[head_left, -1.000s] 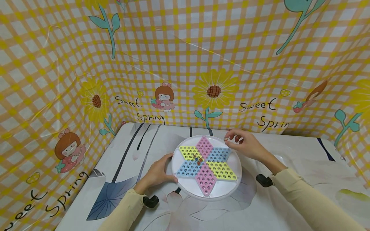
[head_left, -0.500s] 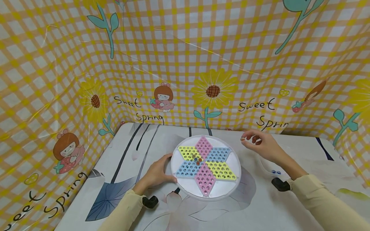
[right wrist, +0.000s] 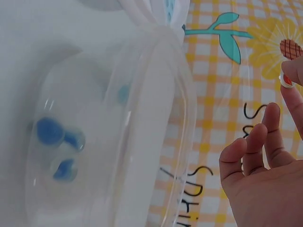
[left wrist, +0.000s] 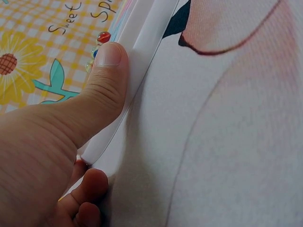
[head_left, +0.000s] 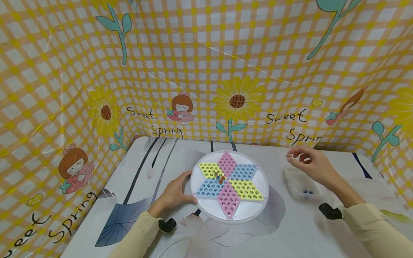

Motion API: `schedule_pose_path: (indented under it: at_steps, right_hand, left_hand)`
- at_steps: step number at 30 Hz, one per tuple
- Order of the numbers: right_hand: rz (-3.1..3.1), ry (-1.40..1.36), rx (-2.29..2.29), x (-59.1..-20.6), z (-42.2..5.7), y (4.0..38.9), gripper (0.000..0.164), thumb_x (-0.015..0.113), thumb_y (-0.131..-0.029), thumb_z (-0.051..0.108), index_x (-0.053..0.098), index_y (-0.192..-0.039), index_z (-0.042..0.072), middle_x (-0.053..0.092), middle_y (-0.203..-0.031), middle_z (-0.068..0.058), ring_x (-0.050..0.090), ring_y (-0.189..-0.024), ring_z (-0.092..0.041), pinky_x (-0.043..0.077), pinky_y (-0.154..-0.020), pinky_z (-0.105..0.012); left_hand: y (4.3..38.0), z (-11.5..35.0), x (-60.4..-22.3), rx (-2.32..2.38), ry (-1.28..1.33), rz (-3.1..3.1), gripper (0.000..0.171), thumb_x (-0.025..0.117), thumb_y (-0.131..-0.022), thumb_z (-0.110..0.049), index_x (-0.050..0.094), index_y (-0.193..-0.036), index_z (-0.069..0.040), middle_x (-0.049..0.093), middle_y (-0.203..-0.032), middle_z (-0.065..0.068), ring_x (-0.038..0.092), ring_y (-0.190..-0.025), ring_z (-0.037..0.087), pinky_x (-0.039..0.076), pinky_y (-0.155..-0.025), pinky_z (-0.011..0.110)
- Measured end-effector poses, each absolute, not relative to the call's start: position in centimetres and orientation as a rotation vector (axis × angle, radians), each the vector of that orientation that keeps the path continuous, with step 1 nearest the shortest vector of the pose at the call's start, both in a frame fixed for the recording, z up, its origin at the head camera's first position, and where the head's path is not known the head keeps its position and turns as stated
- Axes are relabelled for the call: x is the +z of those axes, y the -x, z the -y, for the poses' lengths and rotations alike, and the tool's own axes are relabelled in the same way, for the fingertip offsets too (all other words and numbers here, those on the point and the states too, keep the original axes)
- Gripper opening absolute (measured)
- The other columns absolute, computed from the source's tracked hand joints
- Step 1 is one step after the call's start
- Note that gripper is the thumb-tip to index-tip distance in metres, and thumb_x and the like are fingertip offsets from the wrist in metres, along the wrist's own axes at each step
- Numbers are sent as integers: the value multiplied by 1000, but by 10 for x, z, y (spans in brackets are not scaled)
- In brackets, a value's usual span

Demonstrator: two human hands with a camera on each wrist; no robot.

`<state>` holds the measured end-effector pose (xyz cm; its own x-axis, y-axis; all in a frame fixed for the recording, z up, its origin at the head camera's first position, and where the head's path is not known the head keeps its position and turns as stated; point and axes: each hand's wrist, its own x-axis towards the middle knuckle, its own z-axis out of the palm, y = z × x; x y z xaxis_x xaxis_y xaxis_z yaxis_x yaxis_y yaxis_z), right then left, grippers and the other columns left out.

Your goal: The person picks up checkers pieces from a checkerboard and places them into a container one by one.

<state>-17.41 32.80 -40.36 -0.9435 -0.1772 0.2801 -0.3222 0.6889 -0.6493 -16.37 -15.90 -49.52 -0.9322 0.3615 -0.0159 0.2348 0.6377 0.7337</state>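
Note:
A round white Chinese checkers board (head_left: 208, 208) with a pink, yellow and blue star lies on the table. Several marbles (head_left: 222, 178) sit near the star's middle. My left hand (head_left: 174, 191) holds the board's left rim, its thumb (left wrist: 106, 80) along the side wall. To the right of the board, my right hand (head_left: 314, 166) is raised over the far side of a clear plastic box (head_left: 292, 195). Thumb and index finger pinch a small red and white marble (right wrist: 286, 79), while the other fingers are loosely bent. Blue marbles (right wrist: 49, 131) lie inside the box.
The table (head_left: 258, 243) wears a white cloth printed with flowers and leaves. Behind it and along both sides hangs a yellow checked curtain (head_left: 200, 64) with sunflowers. Both wrists carry a black device (head_left: 330, 211) over beige sleeves.
My right hand has moved right, from the board's far right edge to over the box, still pinching the marble. The box has come into sight. My left hand stays at the rim.

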Motion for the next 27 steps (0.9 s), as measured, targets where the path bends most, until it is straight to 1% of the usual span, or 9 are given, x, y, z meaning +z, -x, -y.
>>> schedule_pose_path:
  at_steps: [4, 11, 17, 24, 27]
  right_hand:
    - [2707, -373, 1072, -405, -338, 171, 17, 74, -97, 23, 71, -112, 15, 68, -106, -2, 54, -85, -11, 46, -68, -17]
    - [2696, -315, 1060, -411, -352, 167, 18, 74, -96, 21, 70, -112, 13, 70, -102, 0, 55, -85, -7, 45, -69, -14]
    - [2704, -253, 1066, -414, -358, 165, 22, 74, -97, 24, 70, -114, 12, 68, -101, 4, 55, -85, -5, 46, -67, -16]
    - [2712, -215, 1071, -416, -363, 164, 24, 73, -97, 27, 69, -116, 12, 64, -101, 2, 55, -85, -3, 47, -64, -19]
    - [2706, -199, 1084, -417, -363, 165, 24, 73, -97, 28, 69, -115, 12, 63, -99, 2, 56, -84, -4, 47, -64, -20]
  left_hand:
    - [165, 159, -495, 1174, -508, -2700, 111, 97, -66, -34, 38, -156, -8, 45, -157, 16, 42, -144, 35, 37, -114, 54]
    - [164, 159, -494, 1184, -502, -2692, 110, 97, -66, -35, 39, -156, -8, 45, -157, 16, 41, -144, 35, 36, -114, 54]
    - [164, 159, -494, 1182, -488, -2688, 111, 97, -67, -35, 38, -156, -9, 44, -158, 15, 41, -145, 35, 36, -115, 54]
    - [164, 159, -493, 1174, -490, -2694, 110, 97, -67, -35, 38, -156, -8, 44, -158, 15, 41, -145, 35, 36, -115, 55]
    - [163, 158, -492, 1183, -485, -2686, 110, 97, -67, -34, 38, -156, -8, 44, -158, 15, 40, -145, 35, 36, -115, 55]
